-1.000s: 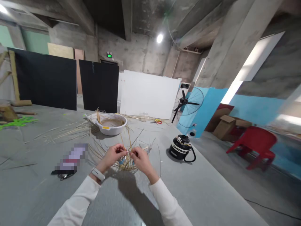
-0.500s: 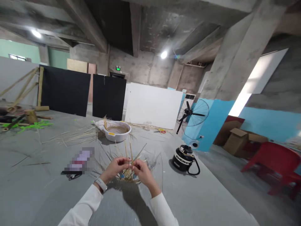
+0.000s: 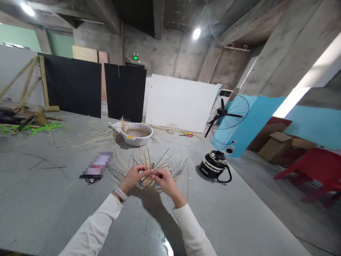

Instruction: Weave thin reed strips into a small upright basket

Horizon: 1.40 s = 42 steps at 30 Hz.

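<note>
A loose woven piece of thin straw-coloured strips (image 3: 147,183) lies on the grey table in front of me, its long ends fanning outward and upward. Over its near part my left hand (image 3: 135,176) is closed in a pinch on one of the strips. Right beside it, almost fingertip to fingertip, my right hand (image 3: 165,179) also pinches strips of the weave. Bits of blue show low among the strips. The exact strip between the fingertips is small and partly hidden by the fingers.
Behind the weave stands a white basin (image 3: 136,138) holding soaking strips. A black jug (image 3: 213,166) is on the right, a blurred-out phone (image 3: 98,165) on the left. Scissors (image 3: 186,134) and loose strips lie farther back. A fan (image 3: 222,113) stands beyond the table.
The view has tilted down, so the table things sit higher in the picture. Both hands stay pinched at the weave; their fingertips have shifted slightly and come closer together.
</note>
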Tool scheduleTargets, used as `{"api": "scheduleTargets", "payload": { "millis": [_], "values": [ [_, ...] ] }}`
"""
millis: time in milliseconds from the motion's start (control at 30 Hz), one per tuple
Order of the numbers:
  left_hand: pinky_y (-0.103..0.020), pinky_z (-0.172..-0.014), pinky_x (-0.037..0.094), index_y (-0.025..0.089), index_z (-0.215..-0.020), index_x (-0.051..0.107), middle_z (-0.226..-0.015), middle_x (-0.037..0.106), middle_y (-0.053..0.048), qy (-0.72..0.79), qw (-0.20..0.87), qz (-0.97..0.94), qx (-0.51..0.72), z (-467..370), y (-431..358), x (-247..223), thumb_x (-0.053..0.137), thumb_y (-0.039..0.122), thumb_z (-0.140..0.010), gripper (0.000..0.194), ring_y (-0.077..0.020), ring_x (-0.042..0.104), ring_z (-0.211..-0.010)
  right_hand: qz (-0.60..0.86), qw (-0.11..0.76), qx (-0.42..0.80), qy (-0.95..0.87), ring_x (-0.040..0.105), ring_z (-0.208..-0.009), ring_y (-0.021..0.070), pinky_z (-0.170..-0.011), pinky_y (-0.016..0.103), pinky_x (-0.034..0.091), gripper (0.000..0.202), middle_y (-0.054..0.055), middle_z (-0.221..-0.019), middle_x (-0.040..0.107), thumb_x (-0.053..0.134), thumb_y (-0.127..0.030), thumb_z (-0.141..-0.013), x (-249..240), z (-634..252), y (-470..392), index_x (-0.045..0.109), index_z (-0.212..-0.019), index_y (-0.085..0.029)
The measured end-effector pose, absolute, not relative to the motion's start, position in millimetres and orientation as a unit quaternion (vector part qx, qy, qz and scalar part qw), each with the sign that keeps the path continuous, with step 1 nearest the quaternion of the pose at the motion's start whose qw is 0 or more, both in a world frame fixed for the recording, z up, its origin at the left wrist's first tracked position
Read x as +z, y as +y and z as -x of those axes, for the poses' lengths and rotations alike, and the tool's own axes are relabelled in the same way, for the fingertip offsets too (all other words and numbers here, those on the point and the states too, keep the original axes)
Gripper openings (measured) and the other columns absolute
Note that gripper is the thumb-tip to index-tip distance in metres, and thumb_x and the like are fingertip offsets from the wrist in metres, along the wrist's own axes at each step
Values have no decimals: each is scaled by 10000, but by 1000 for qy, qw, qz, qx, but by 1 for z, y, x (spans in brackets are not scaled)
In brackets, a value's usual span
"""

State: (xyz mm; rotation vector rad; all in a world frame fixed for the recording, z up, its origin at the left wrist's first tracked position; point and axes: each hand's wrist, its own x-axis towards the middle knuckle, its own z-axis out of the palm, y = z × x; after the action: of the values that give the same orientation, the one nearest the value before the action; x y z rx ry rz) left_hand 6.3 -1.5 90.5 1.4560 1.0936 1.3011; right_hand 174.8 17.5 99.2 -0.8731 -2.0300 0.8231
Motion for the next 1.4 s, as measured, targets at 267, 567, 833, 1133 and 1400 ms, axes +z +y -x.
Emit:
{"api": "scheduleTargets", "payload": {
  "millis": [267,567,833,1133,1400],
  "values": [
    [-265,-666,403,141,-701,696,-659,640,-15,429,430,-583,540,-7,-2,88,658,470,-694,331,-159,537,-671,342,400,308,-793,449,-556,114,-517,216,344,155,-8,-622,548,569,-268,-785,102,-176,18,668,-731,-162],
    [-289,-756,448,151,-858,644,-833,661,-48,410,439,-544,586,-12,0,83,684,448,-680,349,-174,588,-786,335,402,299,-798,489,-612,131,-568,236,371,157,18,-693,579,558,-242,-802,101,-179,19,693,-822,-165],
    [-281,-746,440,149,-732,636,-730,641,-28,421,416,-545,593,-12,-2,87,652,364,-716,217,-170,575,-744,346,393,301,-797,479,-589,127,-538,227,360,168,8,-655,565,549,-260,-801,99,-177,19,688,-801,-165],
    [-248,-639,429,153,-624,615,-603,604,10,476,375,-520,602,-11,-3,90,620,296,-681,154,-150,551,-619,367,382,296,-795,441,-551,110,-518,213,327,130,-15,-625,515,540,-238,-814,101,-175,14,624,-758,-156],
    [-280,-719,457,149,-752,670,-749,679,-45,483,369,-512,607,-12,-5,93,581,267,-677,165,-188,608,-747,357,384,284,-802,475,-595,126,-540,216,342,120,9,-687,562,530,-223,-821,101,-176,13,627,-779,-169]
  ]
}}
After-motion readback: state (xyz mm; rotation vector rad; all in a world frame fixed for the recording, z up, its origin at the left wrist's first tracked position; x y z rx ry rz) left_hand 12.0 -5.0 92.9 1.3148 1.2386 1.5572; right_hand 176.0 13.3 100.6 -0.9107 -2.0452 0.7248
